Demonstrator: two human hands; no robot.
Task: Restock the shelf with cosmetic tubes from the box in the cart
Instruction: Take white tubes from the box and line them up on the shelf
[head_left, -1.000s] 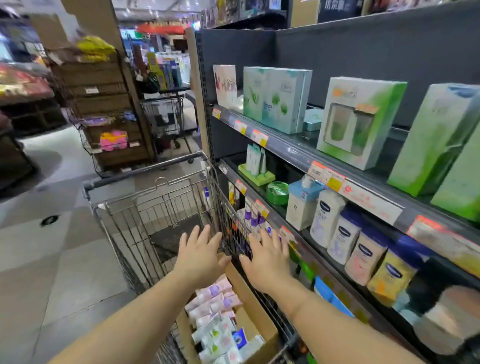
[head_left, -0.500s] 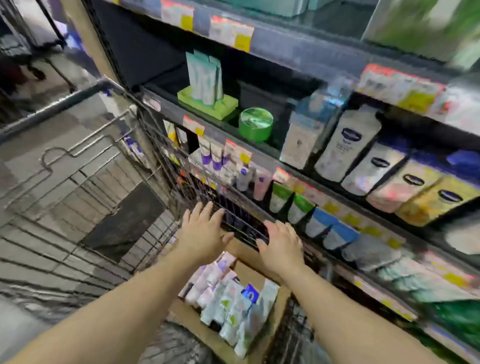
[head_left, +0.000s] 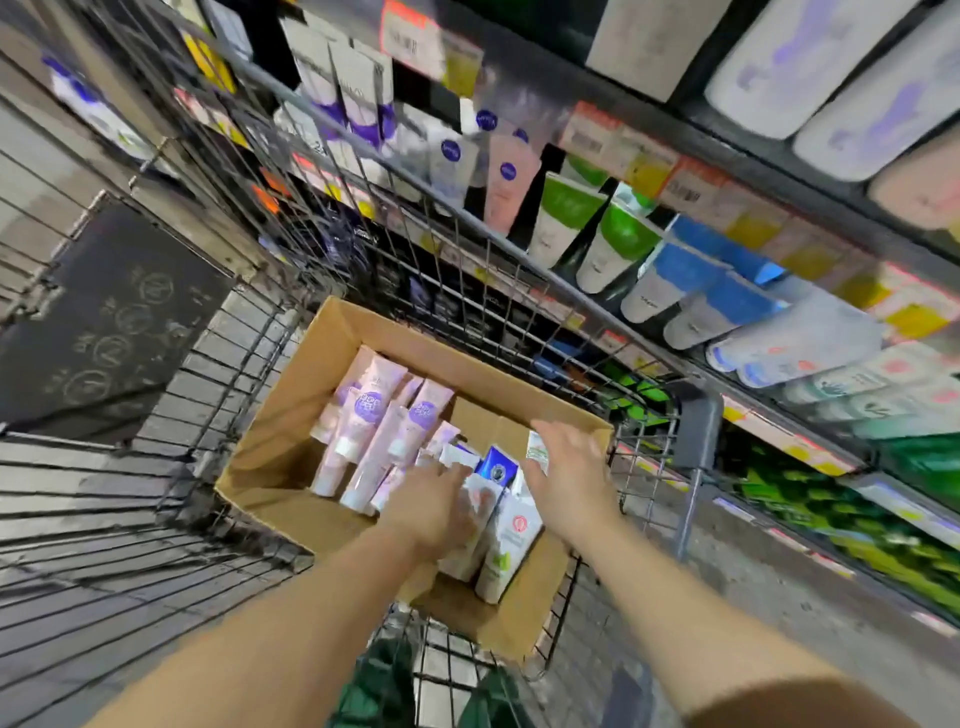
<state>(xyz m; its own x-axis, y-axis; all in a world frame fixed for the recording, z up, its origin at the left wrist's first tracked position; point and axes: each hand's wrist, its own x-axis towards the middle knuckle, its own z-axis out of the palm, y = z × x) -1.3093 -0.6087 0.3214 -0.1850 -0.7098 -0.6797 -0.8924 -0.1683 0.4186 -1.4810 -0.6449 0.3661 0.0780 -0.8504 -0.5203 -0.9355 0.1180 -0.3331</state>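
Head view looks steeply down into an open brown cardboard box sitting in the near corner of a grey wire shopping cart, and everything else is placed from that box. Inside it, along its far-left side, lie pale pink cosmetic tubes with purple round labels, caps pointing toward the near-left wall. On the box's near-right side stand white tubes with green and red marks, with a dark blue carton just beyond them. The person's left hand reaches into the middle of the box, palm down on the white tubes; blur hides whether its fingers are curled round one or only resting there. The right hand hovers over the box's right edge, fingers spread and fairly straight, touching or nearly touching a small white tube; no grip can be made out. Beyond the box's far side, past the cart's wire wall, runs a dark store shelf lined with green-capped, blue-capped and pink tubes above yellow and orange price tags
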